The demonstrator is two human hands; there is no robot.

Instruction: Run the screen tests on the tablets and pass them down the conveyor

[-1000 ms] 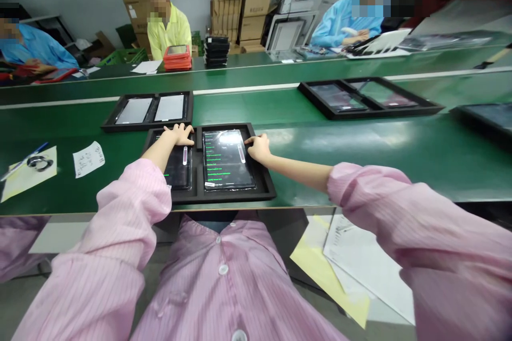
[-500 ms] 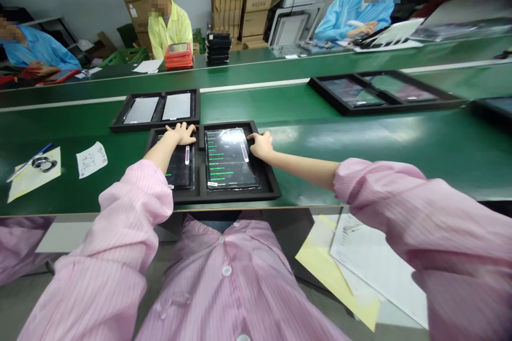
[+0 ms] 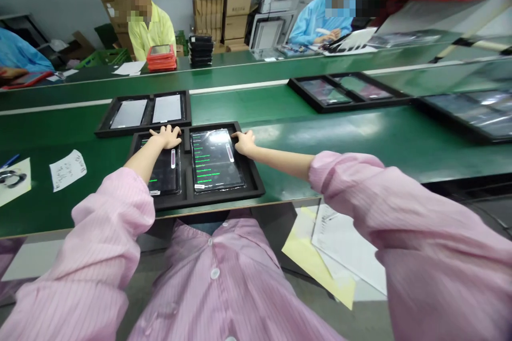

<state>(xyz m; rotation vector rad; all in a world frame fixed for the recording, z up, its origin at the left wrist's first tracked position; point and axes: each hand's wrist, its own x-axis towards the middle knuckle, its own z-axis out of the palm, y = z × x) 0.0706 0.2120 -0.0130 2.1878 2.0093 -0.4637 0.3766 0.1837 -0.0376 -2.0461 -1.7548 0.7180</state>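
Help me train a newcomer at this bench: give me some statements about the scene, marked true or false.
1. The left hand is spread over the far end of the left tablet. True.
2. The right tablet shows a blank white screen. False: its screen is dark with green text lines.
3. The right hand is at the right side of the near tray. True.
4. The handwritten note lies right of the near tray. False: it lies to the left.
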